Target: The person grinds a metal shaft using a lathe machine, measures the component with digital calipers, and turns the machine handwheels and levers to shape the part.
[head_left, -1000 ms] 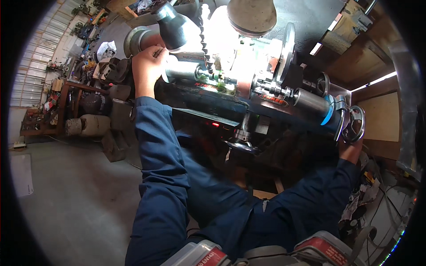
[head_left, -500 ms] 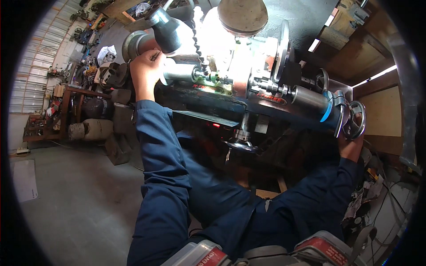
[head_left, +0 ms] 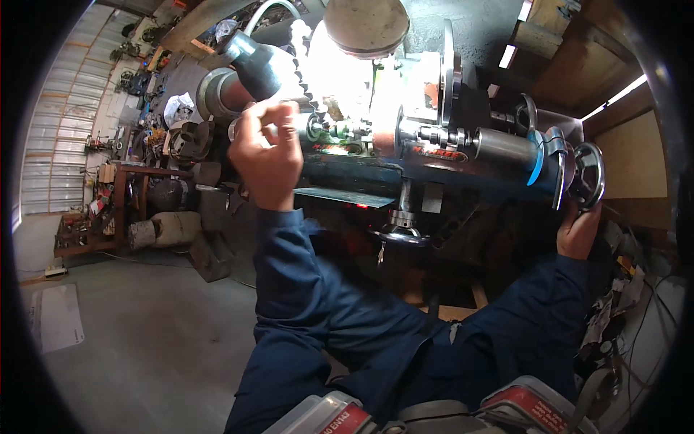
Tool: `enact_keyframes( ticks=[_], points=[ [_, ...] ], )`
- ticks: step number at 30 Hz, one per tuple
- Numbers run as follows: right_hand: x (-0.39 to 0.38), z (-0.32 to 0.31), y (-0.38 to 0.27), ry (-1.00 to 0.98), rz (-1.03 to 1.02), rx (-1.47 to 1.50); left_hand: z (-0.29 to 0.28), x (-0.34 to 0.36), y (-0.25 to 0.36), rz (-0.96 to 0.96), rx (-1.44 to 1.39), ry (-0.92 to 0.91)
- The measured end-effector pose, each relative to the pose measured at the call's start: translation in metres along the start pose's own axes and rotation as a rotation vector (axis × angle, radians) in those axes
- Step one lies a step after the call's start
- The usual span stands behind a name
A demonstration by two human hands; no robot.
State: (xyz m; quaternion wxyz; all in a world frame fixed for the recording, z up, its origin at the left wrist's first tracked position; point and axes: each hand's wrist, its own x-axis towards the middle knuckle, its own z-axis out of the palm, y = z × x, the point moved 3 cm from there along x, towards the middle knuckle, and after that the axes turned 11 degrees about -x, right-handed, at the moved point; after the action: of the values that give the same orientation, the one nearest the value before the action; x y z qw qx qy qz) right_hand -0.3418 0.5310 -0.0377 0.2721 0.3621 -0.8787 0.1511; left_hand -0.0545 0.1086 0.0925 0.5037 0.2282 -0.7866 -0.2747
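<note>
Left hand (head_left: 269,163): raised before the left metal cylinder (head_left: 306,129), partly hiding it; fingers loosely curled, any hold cannot be told.
Right hand (head_left: 578,230): at the handwheel (head_left: 601,177), machine's (head_left: 491,173) right end; fingers hidden behind rim, grip cannot be told.
Lamp (head_left: 254,66): glare obscures machine's middle.
Clear-and-red cases (head_left: 526,406): cut off by lower edge; contents indistinct.

1 black-shaded lamp (head_left: 260,69) floods the machine (head_left: 390,137) with white glare, washing out detail; deep shadow sits beneath, the floor (head_left: 159,318) is dim, and fisheye distortion bends edges near the black rim.
</note>
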Motion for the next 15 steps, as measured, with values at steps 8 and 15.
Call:
enact_keyframes(
  ticks=[8, 15],
  points=[
    [0.044, -0.030, -0.045, 0.221, 0.077, 0.049, 0.042, 0.011, 0.007, 0.176, 0.151, -0.050],
    [0.068, -0.041, -0.052, 0.224, 0.061, 0.006, 0.044, 0.018, 0.013, 0.393, 0.291, -0.041]
  ],
)
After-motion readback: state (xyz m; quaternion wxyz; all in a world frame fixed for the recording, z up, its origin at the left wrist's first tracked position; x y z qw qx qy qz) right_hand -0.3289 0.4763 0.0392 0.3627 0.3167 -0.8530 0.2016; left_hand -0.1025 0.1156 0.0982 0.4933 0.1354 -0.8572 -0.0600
